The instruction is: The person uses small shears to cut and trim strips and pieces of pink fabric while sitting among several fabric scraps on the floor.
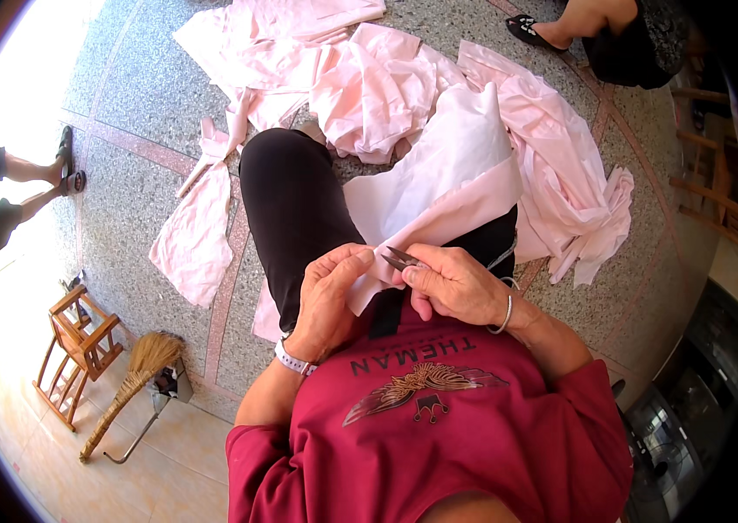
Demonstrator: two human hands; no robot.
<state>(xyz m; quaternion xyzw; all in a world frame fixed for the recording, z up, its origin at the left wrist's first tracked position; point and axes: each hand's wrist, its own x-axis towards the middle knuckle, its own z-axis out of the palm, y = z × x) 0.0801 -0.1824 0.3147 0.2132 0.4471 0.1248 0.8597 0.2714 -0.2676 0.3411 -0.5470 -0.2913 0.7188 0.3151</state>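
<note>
A pink fabric piece with a paler side [441,176] lies across my lap, over black trousers. My left hand [333,287] pinches its near edge between thumb and fingers. Just to the right, my right hand [451,278] holds small metal thread snips [398,259], their two pointed blades apart and directed left at the fabric edge. Whether the blades touch the cloth cannot be told. Crumpled pink fabric pieces [375,91] lie on the floor beyond my knees, and more pink fabric [558,157] is heaped to the right.
A wooden chair [85,343], a straw broom [140,366] and a long-handled dustpan [176,386] are at lower left. One person's legs [36,176] show at far left, another person's foot [539,33] at upper right. Wooden furniture [712,176] stands at far right.
</note>
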